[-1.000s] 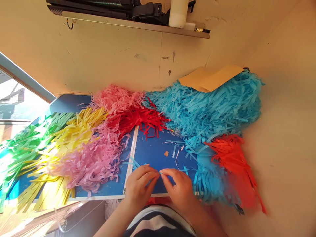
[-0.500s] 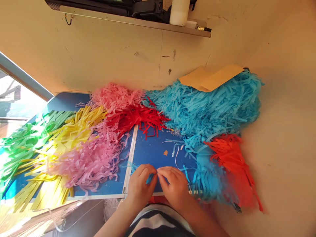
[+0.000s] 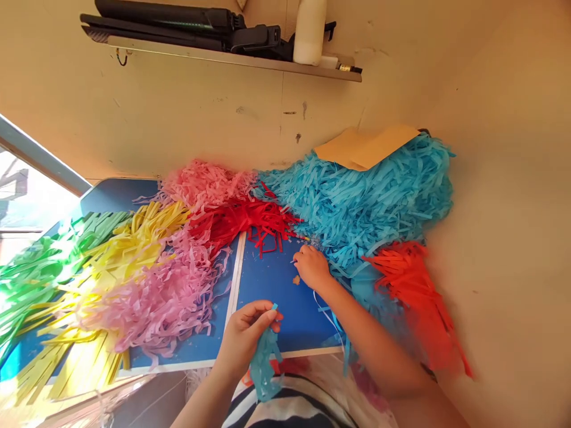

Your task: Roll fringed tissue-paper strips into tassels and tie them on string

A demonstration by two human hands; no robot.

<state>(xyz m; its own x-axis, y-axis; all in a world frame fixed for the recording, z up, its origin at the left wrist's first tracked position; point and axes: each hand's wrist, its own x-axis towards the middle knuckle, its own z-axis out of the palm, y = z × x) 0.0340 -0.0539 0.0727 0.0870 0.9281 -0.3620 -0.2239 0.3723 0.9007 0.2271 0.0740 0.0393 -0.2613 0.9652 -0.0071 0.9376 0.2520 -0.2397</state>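
Note:
My left hand pinches a light-blue tissue-paper tassel near its top. Its fringed strips hang down over the table's front edge, in front of a striped garment. Farther forward, my right hand is closed, with fingers together, on a thin white string. A small pale end pokes out by the fingertips, and the rest trails down to the table's edge. Just beyond that hand lies a big heap of light-blue tissue fringe. A small tan scrap lies close to the right hand.
On the blue table lie bundles of red, pink, lilac, yellow and green fringe. Orange-red fringe is at the right. Tan paper tops the blue heap. A wall shelf holds a white bottle.
My hands were together over the table's front edge and have parted. The right hand has moved forward and taken the white string; the blue tassel now hangs from the left hand.

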